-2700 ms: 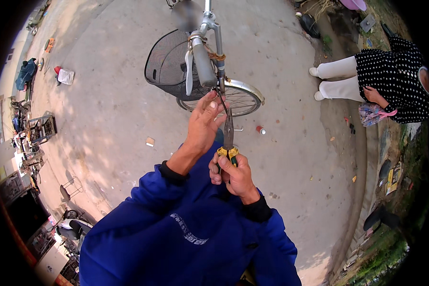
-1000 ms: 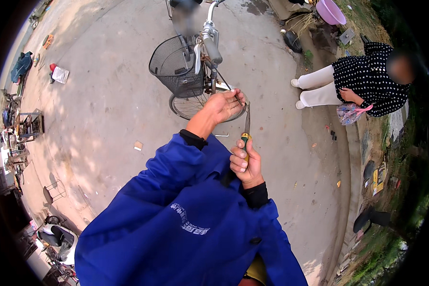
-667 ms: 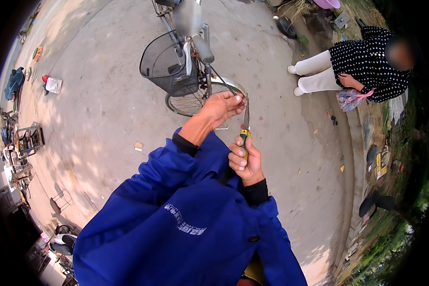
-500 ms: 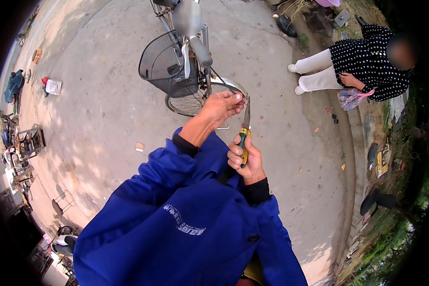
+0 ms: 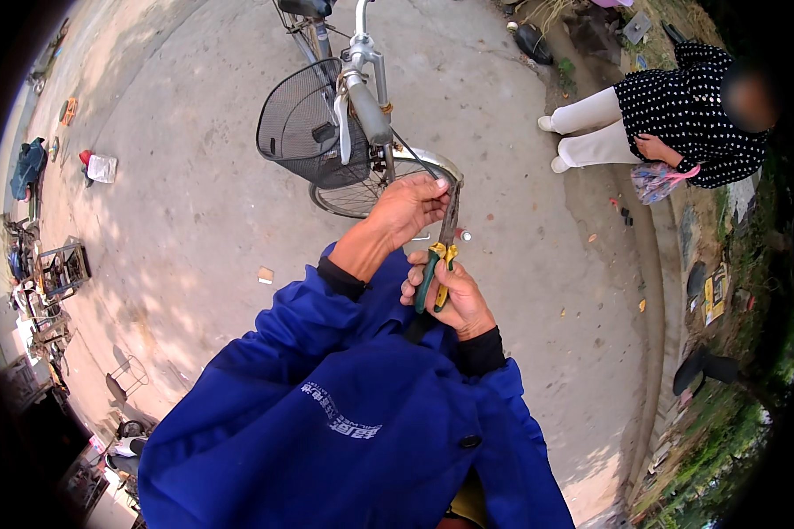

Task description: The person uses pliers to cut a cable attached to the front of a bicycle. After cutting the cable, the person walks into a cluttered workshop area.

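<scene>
Plainly, a dark shape shows through the mesh of the basket (image 5: 295, 115), though whether it lies inside is unclear. Right of the basket, the left hand (image 5: 406, 207) pinches a black cable (image 5: 410, 148) and partly hides the front wheel (image 5: 348, 197); beside it, the right hand (image 5: 459, 301) is wrapped around the pliers (image 5: 446, 250), which partly cover a can (image 5: 465, 235). Well right of the basket, a person (image 5: 675, 101) holds a patterned bag (image 5: 653, 182), contents unclear.
</scene>
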{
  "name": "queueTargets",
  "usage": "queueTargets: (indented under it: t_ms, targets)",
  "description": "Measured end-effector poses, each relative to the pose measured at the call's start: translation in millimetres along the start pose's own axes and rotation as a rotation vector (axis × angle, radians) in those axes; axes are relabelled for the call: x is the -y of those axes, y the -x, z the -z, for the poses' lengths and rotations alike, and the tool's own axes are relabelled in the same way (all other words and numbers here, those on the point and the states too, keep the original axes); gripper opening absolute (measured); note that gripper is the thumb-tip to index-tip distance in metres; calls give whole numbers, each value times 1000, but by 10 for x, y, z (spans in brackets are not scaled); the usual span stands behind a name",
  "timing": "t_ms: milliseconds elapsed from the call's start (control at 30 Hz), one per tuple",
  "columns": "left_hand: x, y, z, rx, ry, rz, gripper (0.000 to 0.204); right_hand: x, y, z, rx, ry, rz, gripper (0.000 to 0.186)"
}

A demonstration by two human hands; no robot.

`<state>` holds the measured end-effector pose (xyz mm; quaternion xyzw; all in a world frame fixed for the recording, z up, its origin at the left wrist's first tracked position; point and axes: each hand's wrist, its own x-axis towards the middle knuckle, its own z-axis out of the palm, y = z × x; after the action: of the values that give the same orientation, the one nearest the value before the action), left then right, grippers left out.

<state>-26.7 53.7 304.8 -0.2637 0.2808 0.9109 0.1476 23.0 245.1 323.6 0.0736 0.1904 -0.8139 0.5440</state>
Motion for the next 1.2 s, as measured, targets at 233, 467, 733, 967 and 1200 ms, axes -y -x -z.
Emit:
queueTargets:
  t_ms: [233, 467, 733, 967, 1200]
  targets:
    - [-108, -13, 32, -79, 181, -6, 13, 8, -5, -120, -87, -96, -38, 28]
    - [-405, -274, 351, -197, 698, -56, 29, -222, -30, -344, -127, -18, -146, 25]
    - [-567, -109, 704, -196, 576, -55, 27, -365, -74, -349, -167, 230, -150, 27]
    - [-506, 111, 762, -47, 367, -162, 26, -275, 79, 61, -303, 1026, 53, 32]
    - [-419, 155, 744, -314, -362, -162, 21, -346, -7, 960, -608, 1031, -109, 39]
